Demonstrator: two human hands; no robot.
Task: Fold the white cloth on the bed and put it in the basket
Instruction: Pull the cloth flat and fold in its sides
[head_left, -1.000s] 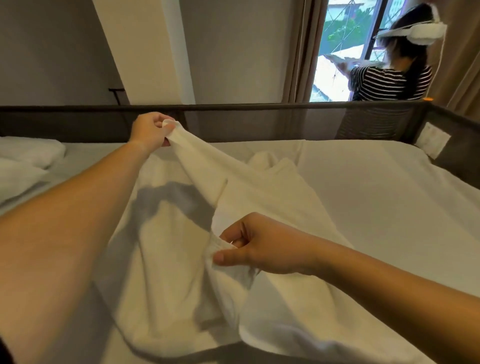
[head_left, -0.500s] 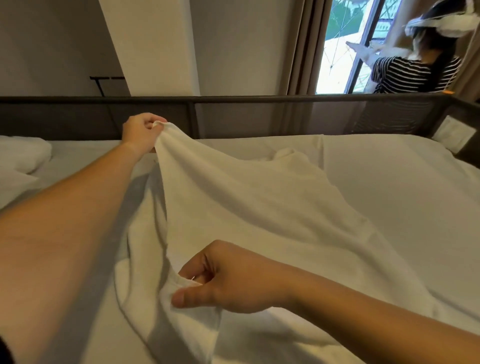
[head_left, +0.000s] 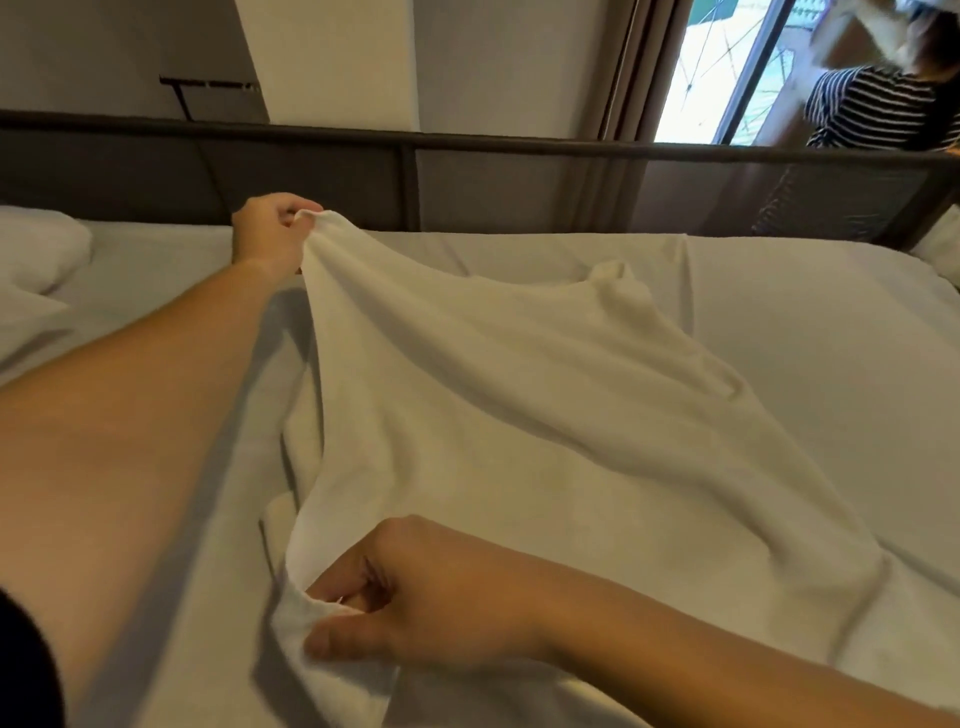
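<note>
No brand, label or legible writing can be made out on anything in view. The white cloth is spread over the bed, with its left edge lifted clear of the sheet. One corner is pinched in the closed fingers of the left hand, held up at the far side near the dark mesh rail. A nearer part of the same edge is gripped by the right hand, thumb pressed against curled fingers, low over the sheet. Between the two hands the edge is drawn fairly taut, and the rest of the cloth falls in soft folds to the right, a bunched hump lying near the far rail. A white pillow rests at the left end of the bed. Beyond the rail, a brown curtain and a window are seen, where another person in a striped top stands. Nothing lies on the cloth itself.
</note>
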